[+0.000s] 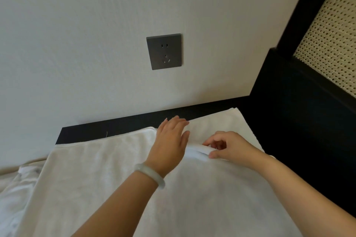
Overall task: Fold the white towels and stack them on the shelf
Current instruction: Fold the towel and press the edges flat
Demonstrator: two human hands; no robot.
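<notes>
A large white towel (92,175) lies spread over a black surface (123,123) against the wall. My left hand (169,140), with a pale bangle on its wrist, lies flat on the towel near its far edge, fingers straight. Just to the right, my right hand (229,146) pinches a raised fold of the towel (196,150) between thumb and fingers. More white towel (221,121) reaches back toward the wall behind both hands.
A grey wall socket (164,51) sits on the white wall above the hands. A black frame with a woven cane panel (331,31) stands at the right. More white cloth (17,188) lies bunched at the lower left.
</notes>
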